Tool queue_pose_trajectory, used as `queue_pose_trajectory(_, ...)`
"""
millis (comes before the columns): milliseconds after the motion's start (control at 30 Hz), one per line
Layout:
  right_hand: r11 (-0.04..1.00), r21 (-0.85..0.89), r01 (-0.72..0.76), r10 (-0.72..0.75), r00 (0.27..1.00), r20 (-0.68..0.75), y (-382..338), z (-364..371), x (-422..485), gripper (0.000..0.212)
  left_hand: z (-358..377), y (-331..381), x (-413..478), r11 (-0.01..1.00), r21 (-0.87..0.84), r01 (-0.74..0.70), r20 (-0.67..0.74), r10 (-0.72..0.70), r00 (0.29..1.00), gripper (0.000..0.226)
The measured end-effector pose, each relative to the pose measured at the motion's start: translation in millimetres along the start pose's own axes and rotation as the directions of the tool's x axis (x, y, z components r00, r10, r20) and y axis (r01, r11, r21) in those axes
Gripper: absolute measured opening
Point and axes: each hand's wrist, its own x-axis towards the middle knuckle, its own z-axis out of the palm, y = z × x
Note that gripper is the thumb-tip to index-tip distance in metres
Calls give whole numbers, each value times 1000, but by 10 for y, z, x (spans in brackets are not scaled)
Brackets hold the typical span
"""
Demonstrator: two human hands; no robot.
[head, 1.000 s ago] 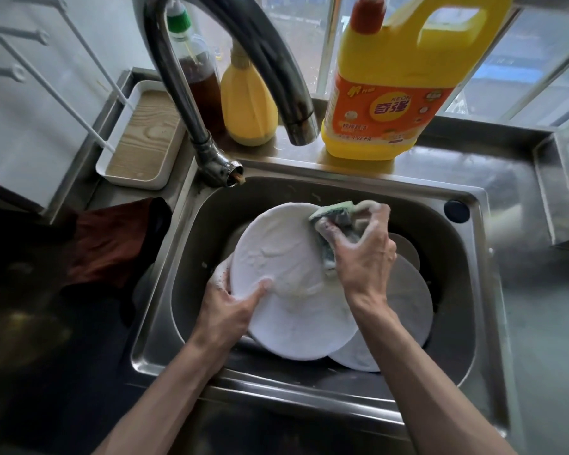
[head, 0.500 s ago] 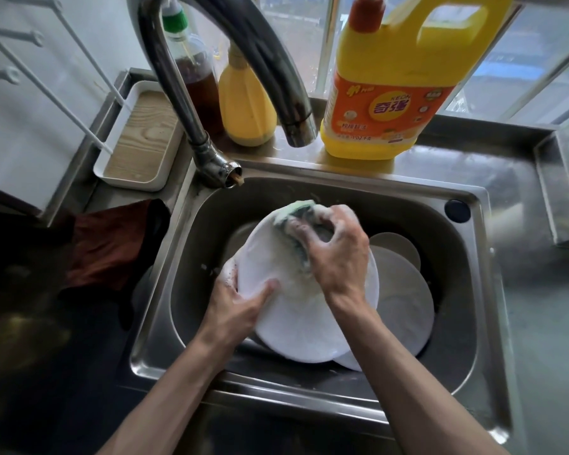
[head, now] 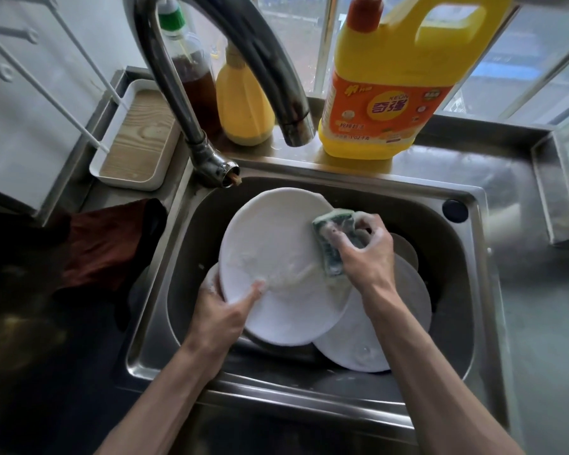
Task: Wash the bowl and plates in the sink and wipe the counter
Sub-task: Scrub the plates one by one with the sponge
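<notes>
Two hands work in the stainless steel sink [head: 457, 290]: the left hand [head: 222, 315] grips the round white plate [head: 276, 251] by its lower-left rim, over a second white plate [head: 391, 323]. The right hand [head: 365, 254] clamps a soapy green sponge [head: 332, 241] at its right edge, most of the plate's face lying to the sponge's left.

Stainless counter [head: 473, 165] is carrying a recessed sink [head: 447, 290]. A green-capped brown bottle [head: 191, 77], a yellow squeeze bottle [head: 243, 106] and a yellow detergent jug [head: 388, 103] are standing along its back ledge. A white tray [head: 128, 183] is sitting rear left, with a dark red cloth [head: 105, 244] lying beside the sink. A white plate [head: 358, 339] is resting in the basin.
</notes>
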Motion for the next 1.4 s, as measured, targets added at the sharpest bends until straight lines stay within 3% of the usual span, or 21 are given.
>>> queue_pose_trajectory(233, 964, -91, 249, -224, 949, 221, -123, -60, 64, 27, -101, 292, 309, 968, 250, -5, 213, -50, 976, 53)
queue_pose_trajectory(367, 929, -167, 330, -296, 934, 202, -213, 85, -78, 34, -72, 354, 417, 950, 310, -35, 289, -59, 956, 46)
queue_pose_trajectory(467, 835, -354, 421, -407, 906, 118, -344, 290, -301, 33, 7, 316, 372, 970, 242, -31, 265, -35, 964, 47)
queue_pose_trajectory(567, 786, -361, 501, -515, 855, 64, -388, 447, -479, 33, 44, 261, 319, 998, 68, 8, 209, -22, 978, 54)
queue_pose_trajectory(733, 704, -414, 577, -540, 814, 214, -185, 431, -535, 49, 31, 250, 284, 998, -62, 30, 195, -18, 981, 48)
queue_pose_trajectory(867, 616, -459, 641, -522, 768, 371, -98, 339, -426, 65, 23, 231, 293, 996, -70, 58, 251, -39, 967, 52)
queue_pose_trajectory(933, 600, -396, 694, -561, 719, 410, -93, 323, -391, 58, 27, 203, 295, 998, -46, 42, 254, -29, 967, 54)
queue_pose_trajectory(1033, 593, -329, 735, -647, 678, 349, -142, 426, -415, 27, 67, 160, 265, 999, -18, 29, 268, -23, 963, 47)
queue_pose_trajectory(1167, 599, -419, 683, -658, 717, 228, -215, 472, -318, 10, 71, 95, 222, 998, 19, 65, 232, -68, 970, 57)
queue_pose_trajectory(1300, 642, -587, 493, -560, 825, 80, -99, 192, -81, 15, -41, 83, 205, 997, 37, 71, 137, -75, 988, 57)
queue_pose_trajectory(1400, 687, -618, 383, -490, 872, -4, 50, 84, -63, 16, -98, 80, 230, 999, 18, 49, 56, -50, 997, 51)
